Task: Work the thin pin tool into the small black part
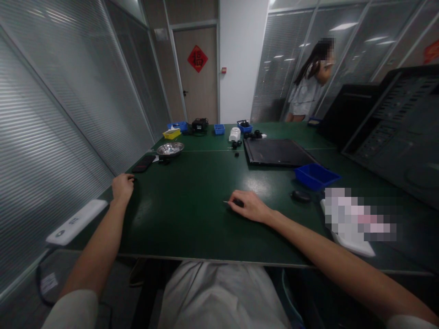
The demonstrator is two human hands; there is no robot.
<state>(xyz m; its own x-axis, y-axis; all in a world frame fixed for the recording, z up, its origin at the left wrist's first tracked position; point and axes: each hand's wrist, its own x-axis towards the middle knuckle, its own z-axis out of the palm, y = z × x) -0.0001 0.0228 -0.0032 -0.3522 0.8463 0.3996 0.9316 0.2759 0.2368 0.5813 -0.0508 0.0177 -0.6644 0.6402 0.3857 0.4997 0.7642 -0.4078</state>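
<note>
Grey cloth of my lap [221,297] nearest, thin tool [225,202] in my right hand [249,206]

My right thumb and fingers are closed together on the thin tool; the dark handle is inside their curl, and a pale narrow tip comes out. This tip points to the left, and the long axis runs almost sideways over the green table [192,224]. I take the dark flat panel [279,152] as landmark: the tool is on its near side, toward its left. My left hand [122,186] is well to the left of the panel, near one black slab [144,163]. Something small and dark shows at the fingertips, but I cannot tell if they grip it.

Six containers I count surely. Left of the panel is one metal bowl [170,149], with small pale pieces in it. On the same side, farther back, is one yellow tray [171,135], holding something white. Of four blue trays [316,177], one is just by the panel's near right corner; three are beyond the panel, toward its left, and the closest of these holds dark things.

One black mouse [301,196] lies nearer to me than the panel, and one computer case [394,123] stands to its right.
</note>
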